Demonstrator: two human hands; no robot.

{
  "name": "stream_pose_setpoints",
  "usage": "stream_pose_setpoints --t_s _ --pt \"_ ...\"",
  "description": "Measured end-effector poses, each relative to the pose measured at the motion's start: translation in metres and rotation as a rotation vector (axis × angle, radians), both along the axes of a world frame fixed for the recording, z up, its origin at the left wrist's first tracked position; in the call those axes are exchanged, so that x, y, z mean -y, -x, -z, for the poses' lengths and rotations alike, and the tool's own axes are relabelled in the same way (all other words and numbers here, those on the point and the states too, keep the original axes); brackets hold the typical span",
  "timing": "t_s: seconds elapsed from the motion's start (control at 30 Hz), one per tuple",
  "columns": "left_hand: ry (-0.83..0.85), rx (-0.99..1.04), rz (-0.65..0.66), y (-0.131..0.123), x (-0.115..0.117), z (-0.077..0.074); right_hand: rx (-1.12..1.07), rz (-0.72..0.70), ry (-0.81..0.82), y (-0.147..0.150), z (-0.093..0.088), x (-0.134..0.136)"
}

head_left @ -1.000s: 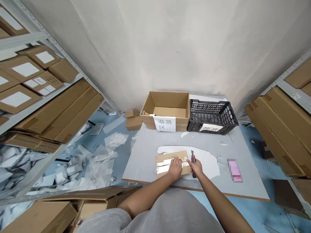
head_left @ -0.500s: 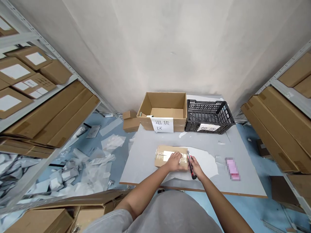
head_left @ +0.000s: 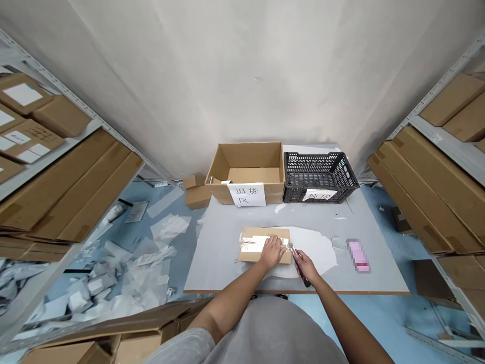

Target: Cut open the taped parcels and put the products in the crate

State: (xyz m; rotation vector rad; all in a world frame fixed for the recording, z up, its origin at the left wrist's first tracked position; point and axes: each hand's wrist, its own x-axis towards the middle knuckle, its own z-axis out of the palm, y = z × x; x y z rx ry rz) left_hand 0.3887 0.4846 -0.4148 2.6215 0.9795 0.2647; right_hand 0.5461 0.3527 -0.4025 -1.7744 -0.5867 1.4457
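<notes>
Parcel on the table here, a taped cardboard parcel (head_left: 252, 238) right under the left hand (head_left: 271, 253), which is pressed flat and open on top. It looks light and stiff, the tape a little slick, so the flat faces and edges look like the place to hold it. Right hand (head_left: 308, 266) closed round a red-and-black utility knife (head_left: 296, 258), tip at the parcel's right edge. Ahead, an open cardboard box (head_left: 246, 164), a black plastic crate (head_left: 321, 169); off right, a blurred pink object (head_left: 358, 256).
</notes>
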Motion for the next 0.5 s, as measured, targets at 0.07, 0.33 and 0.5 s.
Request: stream_pose_setpoints --t_s 0.07,0.33,0.5 --pt "-0.004 0.006 -0.003 0.000 0.000 -0.001 0.068 -0.016 0.008 0.000 -0.003 -0.001" --pt "-0.012 0.021 -0.003 0.001 0.002 -0.004 0.183 -0.095 0.072 0.003 -0.011 0.013" --pt "-0.015 0.022 0.004 0.001 0.002 -0.006 0.235 -0.080 0.091 0.005 -0.015 0.005"
